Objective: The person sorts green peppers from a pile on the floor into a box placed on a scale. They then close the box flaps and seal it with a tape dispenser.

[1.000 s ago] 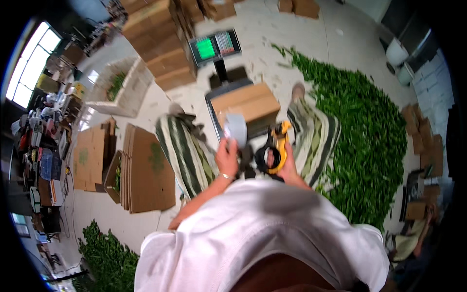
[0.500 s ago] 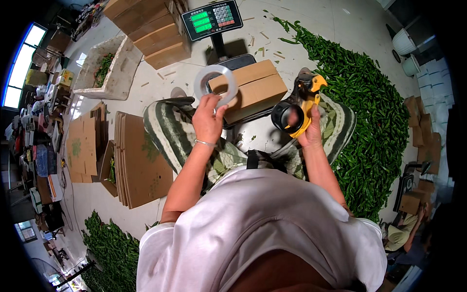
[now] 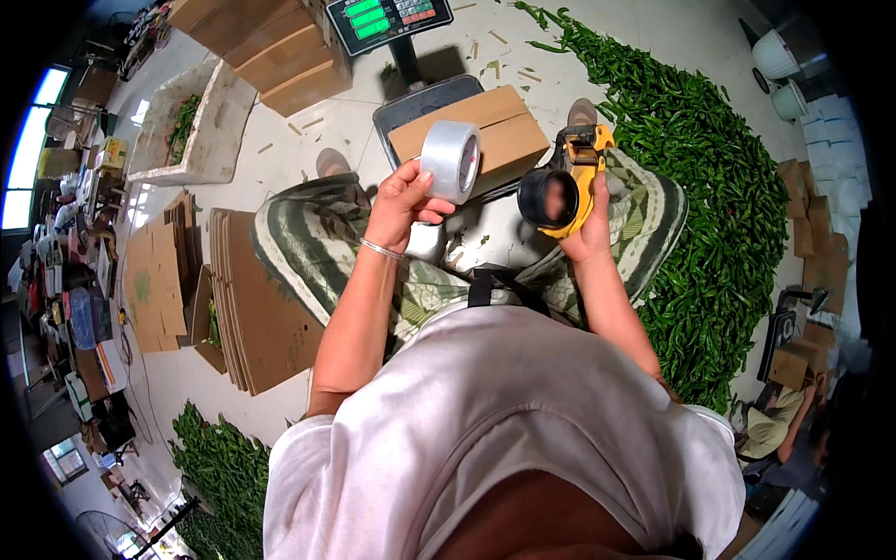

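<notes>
My left hand [image 3: 408,202] pinches a roll of clear packing tape [image 3: 446,161] by its edge, fingers closed on it. The roll is tilted so that its wide outer face and part of its core show. On the right, my right hand [image 3: 590,224] is wrapped round a yellow and black tape dispenser [image 3: 586,182], whose black hub has no roll on it. Beyond both hands lies a closed cardboard box [image 3: 499,131] on the platform scale [image 3: 401,117]. The lit display [image 3: 369,19] of the scale stands above its platform.
Green chili peppers [image 3: 700,224] cover the floor at my right; another pile [image 3: 219,476] lies at lower left. Flattened cartons [image 3: 266,308] lean at my left, near a foam box [image 3: 201,131]. Stacked cartons [image 3: 299,70] stand far left. A person [image 3: 779,425] sits at far right.
My left hand has turned the tape roll from a ring-on view to show its broad side and moved it slightly right, closer to the dispenser. The dispenser has shifted only slightly.
</notes>
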Motion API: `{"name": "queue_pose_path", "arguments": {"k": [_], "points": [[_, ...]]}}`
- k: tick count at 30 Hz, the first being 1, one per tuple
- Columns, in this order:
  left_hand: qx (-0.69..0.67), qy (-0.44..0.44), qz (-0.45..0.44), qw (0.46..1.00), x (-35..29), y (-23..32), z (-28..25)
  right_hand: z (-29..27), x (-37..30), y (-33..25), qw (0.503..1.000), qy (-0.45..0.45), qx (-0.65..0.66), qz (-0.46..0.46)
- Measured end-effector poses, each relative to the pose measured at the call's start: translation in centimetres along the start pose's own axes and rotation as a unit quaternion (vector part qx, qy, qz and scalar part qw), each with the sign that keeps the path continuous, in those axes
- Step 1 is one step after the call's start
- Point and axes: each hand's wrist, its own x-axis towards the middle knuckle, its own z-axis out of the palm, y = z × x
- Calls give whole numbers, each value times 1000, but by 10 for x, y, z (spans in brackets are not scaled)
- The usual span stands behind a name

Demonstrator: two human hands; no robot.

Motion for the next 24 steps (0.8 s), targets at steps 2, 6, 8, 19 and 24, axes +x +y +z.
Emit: {"name": "queue_pose_path", "arguments": {"k": [2,6,8,19,24], "points": [[15,20,5,1000,-6,3,3,2,11,2,999,12,-30,-14],[248,132,82,956,-12,4,-9,34,63,8,986,-1,-160,-44],[301,182,120,928,-21,14,0,30,104,12,958,2,-286,-26],[701,129,309,630,-74,39,21,59,111,35,603,-25,-746,-282],[709,90,316,624,-71,37,45,106,-4,3,418,-350,-791,-277]]}}
